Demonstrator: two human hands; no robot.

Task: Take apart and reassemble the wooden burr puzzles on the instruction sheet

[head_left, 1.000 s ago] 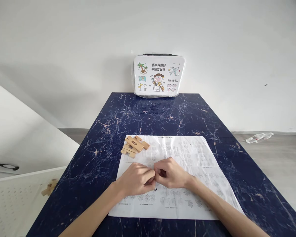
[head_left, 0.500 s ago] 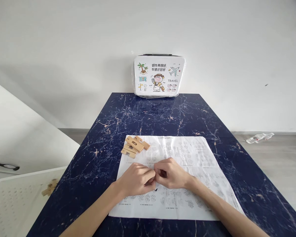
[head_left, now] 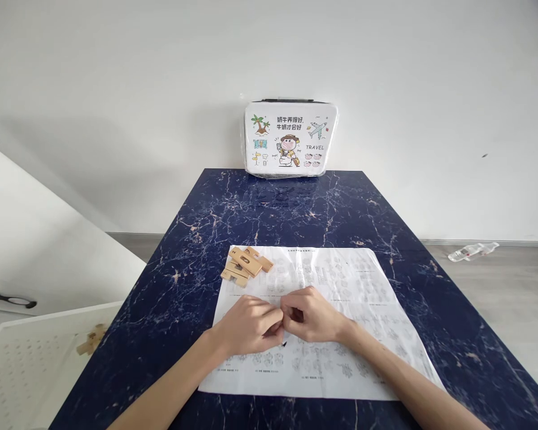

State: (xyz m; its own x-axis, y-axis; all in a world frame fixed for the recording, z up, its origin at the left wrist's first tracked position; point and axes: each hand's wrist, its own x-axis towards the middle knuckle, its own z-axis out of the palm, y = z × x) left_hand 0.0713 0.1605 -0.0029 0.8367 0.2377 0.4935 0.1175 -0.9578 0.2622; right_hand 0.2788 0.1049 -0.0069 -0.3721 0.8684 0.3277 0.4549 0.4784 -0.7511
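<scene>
My left hand (head_left: 251, 324) rests on a printed paper sheet (head_left: 363, 364), its fingers curled into a loose fist. Against its knuckles sits my right hand (head_left: 311, 315), likewise closed, with a dark hollow inside the curled fingers. No object shows in either hand. Beyond the left hand, on the sheet's far left corner, several notched wooden puzzle pieces (head_left: 245, 263) lie in a small overlapping pile. Some carry dark markings and one has a slot. Rows of faint diagrams and small text cover the creased sheet.
A white case (head_left: 291, 137) with cartoon prints stands at the far end of the dark blue marbled table (head_left: 269, 215), near the wall. Low on the left, a white perforated surface (head_left: 22, 364) bears more wooden pieces (head_left: 92, 339). A clear plastic bottle (head_left: 466, 252) lies on the floor at right.
</scene>
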